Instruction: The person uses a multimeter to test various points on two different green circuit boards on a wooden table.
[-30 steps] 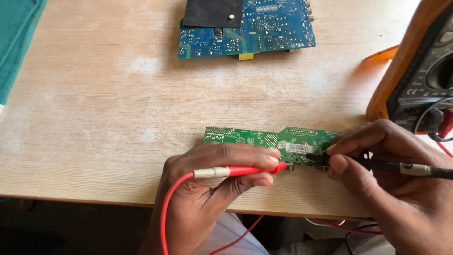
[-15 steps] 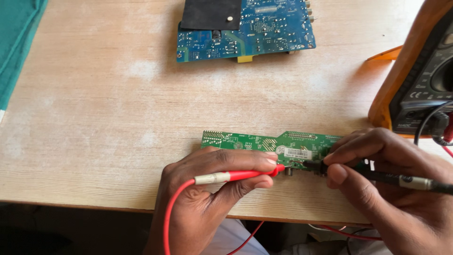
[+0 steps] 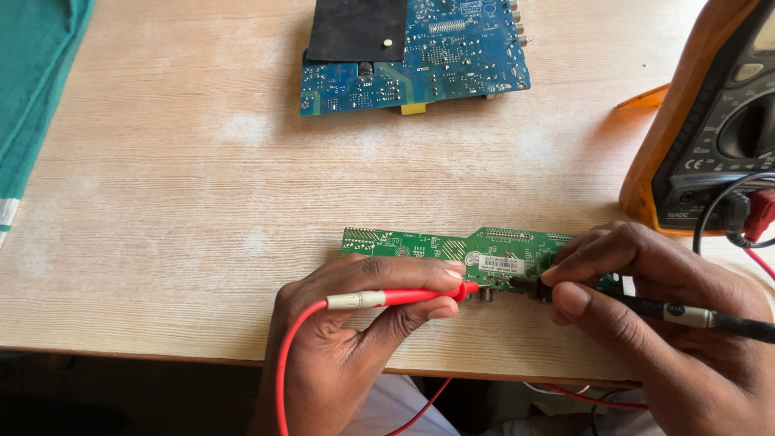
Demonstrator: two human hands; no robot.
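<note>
A long green circuit board [image 3: 420,245] lies near the table's front edge. My left hand [image 3: 355,331] pinches a red test probe [image 3: 404,297], its tip touching the board's lower edge near the middle. My right hand [image 3: 662,323] grips a black test probe [image 3: 646,307], its tip pressed against the board just right of the red one. Red and black leads trail off toward the multimeter [image 3: 718,121].
A yellow-cased multimeter with a dial stands at the right edge. A blue circuit board [image 3: 452,56] with a black pad on it lies at the back. Teal cloth [image 3: 32,97] covers the left edge. The wooden table [image 3: 178,202] ends just below my hands.
The view has shifted slightly. Both hands stay on the green board with the probes held at nearly the same spots.
</note>
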